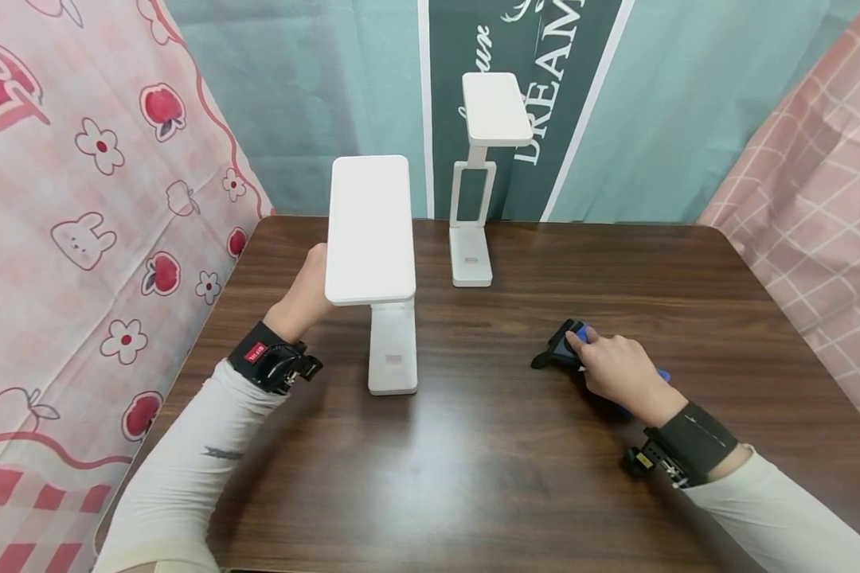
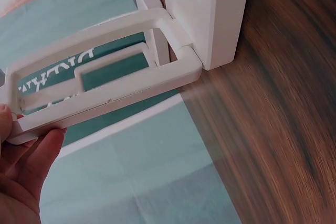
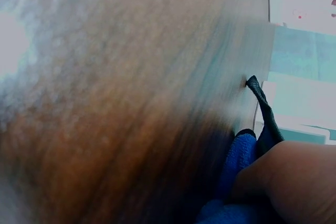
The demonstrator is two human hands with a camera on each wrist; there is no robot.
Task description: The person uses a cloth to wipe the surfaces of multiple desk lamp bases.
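Near stand (image 1: 370, 231) set on table (image 1: 487, 469), left of centre; frame pinched between thumb and fingers of left hand (image 1: 306, 288). Blue-black cloth (image 1: 563, 352), on table to right, gripped by right hand (image 1: 619, 372), thumb pressed on it, other fingers partly hidden. Far stand (image 1: 497, 109) placed behind, before teal curtain (image 1: 315, 103).

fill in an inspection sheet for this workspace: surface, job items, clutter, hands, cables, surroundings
surface: dark wood-grain table, light glaring off its front middle
job's things: near white stand, upright; blue-and-black fabric item, partly hidden
clutter: far white stand, unheld, near the back edge
hands: left hand grips the near white stand's frame; right hand holds the fabric item at the table
cables: nothing seen
surroundings: blue-green curtain behind, pink printed curtain left, pink checked curtain right
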